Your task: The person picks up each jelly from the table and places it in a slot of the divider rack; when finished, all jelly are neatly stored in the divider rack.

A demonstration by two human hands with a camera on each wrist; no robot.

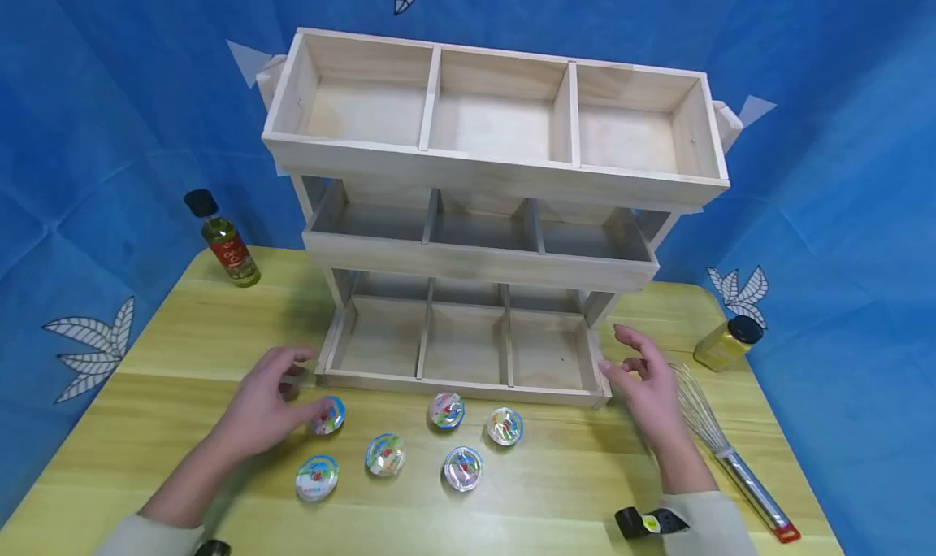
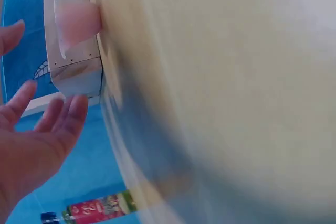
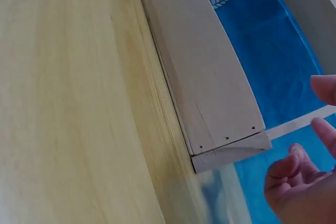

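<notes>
A three-tier wooden rack (image 1: 453, 251) with divided compartments stands at the back of the table. My left hand (image 1: 266, 406) hovers by its lower left corner, fingers apart and relaxed. In the head view the thumb overlaps a small jelly cup (image 1: 332, 416) with a blue-edged lid; the left wrist view shows a pink jelly cup (image 2: 77, 22) beyond the fingers, which hold nothing. At the rack's lower right corner is my right hand (image 1: 647, 389), loosely bent and empty. Several more lidded jelly cups, such as this one (image 1: 463, 468), lie before the rack.
A bottle with a red label (image 1: 232, 251) stands at the back left. On the right are a yellow jar with a black lid (image 1: 724, 345) and a metal whisk (image 1: 731, 450) with a red end. Blue cloth (image 1: 132, 190) surrounds the wooden table (image 1: 241, 507).
</notes>
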